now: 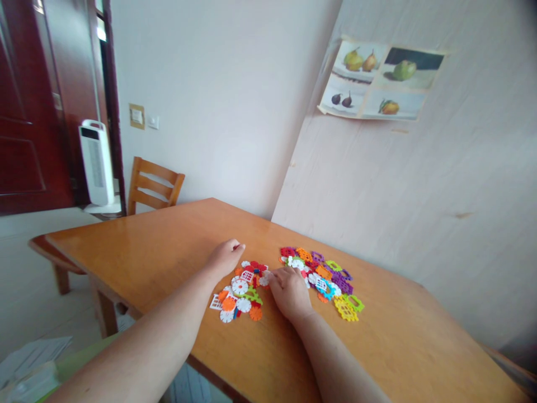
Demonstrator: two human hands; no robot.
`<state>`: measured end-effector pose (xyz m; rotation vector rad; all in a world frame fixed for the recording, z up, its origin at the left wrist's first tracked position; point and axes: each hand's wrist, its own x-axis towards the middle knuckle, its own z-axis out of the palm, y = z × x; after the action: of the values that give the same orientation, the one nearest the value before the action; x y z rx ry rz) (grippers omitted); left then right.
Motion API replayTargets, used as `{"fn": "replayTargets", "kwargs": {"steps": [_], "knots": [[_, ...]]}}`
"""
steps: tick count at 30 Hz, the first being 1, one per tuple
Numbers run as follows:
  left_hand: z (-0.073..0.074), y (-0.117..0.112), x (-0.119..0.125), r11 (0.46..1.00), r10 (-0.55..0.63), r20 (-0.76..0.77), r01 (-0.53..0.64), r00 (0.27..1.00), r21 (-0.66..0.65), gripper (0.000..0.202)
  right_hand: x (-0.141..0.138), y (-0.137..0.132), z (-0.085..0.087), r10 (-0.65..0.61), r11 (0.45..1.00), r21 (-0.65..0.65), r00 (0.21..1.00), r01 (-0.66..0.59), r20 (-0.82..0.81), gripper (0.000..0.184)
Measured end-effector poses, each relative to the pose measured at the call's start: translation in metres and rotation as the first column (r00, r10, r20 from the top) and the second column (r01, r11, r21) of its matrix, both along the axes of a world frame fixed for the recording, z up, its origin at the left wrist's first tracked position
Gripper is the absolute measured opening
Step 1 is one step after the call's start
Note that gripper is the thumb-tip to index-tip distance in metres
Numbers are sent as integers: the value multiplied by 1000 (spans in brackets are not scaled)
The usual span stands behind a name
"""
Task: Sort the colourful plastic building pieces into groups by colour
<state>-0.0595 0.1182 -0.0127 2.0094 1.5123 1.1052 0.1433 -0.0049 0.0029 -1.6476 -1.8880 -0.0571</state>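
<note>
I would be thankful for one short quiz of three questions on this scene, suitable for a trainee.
1. Which is nearer to the yellow piece: the left hand or the right hand?
2. True or false: the fruit pictures are higher than the table.
3. Choose one. The plastic pieces lie in: A) one closed box; B) two loose groups; C) one straight row.

Key: 1. The right hand. 2. True. 3. B.

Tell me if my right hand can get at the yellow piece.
Likely yes: the yellow piece lies at the near edge of the pile, right of your right hand, with bare table in front.
</note>
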Motion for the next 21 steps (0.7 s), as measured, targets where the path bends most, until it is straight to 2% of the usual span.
{"fn": "replayTargets", "kwargs": {"steps": [2, 4, 7, 9, 10, 11, 12, 14, 17, 19, 21], "knots": [[0, 0, 0, 1000, -5, 4, 5, 1000, 5, 35, 8, 4, -1, -77, 997, 13, 988, 79, -134, 35], [0, -1, -1, 1000, -8, 10, 8, 1000, 6, 35, 20, 10, -2, -151, 988, -21, 931, 153, -331, 38], [1, -1, -1, 1000, -4, 12, 4, 1000, 1, 35, 40, 18, -5, -213, 969, -38, 742, 245, -636, 36], [1, -1, -1, 1000, 3, 5, -3, 1000, 0, 35, 49, 20, -6, -205, 945, 5, 604, 327, -770, 48], [1, -1, -1, 1000, 6, 2, -6, 1000, 1, 35, 52, 20, -6, -193, 934, 28, 567, 357, -801, 57], [1, -1, -1, 1000, 8, -1, -8, 1000, 1, 35, 52, 19, -5, -184, 928, 47, 564, 370, -805, 62], [1, 0, -1, 1000, 9, -3, -9, 1000, 1, 35, 50, 18, -5, -178, 933, 57, 592, 356, -786, 63], [0, 0, -1, 1000, 9, -3, -9, 1000, -1, 34, 42, 13, -3, -154, 964, 52, 711, 260, -686, 51], [-1, 1, -1, 1000, 11, 1, -11, 1000, 3, 34, 22, 5, 0, -48, 999, 1, 905, 54, -422, 34], [-1, 0, -1, 1000, 9, -2, -9, 1000, 5, 35, 9, 0, 2, 18, 998, -47, 973, -30, -229, 28], [0, -1, -1, 1000, 7, -4, -7, 1000, 1, 35, -1, -4, 4, 46, 994, -94, 996, -53, -78, 25]]}}
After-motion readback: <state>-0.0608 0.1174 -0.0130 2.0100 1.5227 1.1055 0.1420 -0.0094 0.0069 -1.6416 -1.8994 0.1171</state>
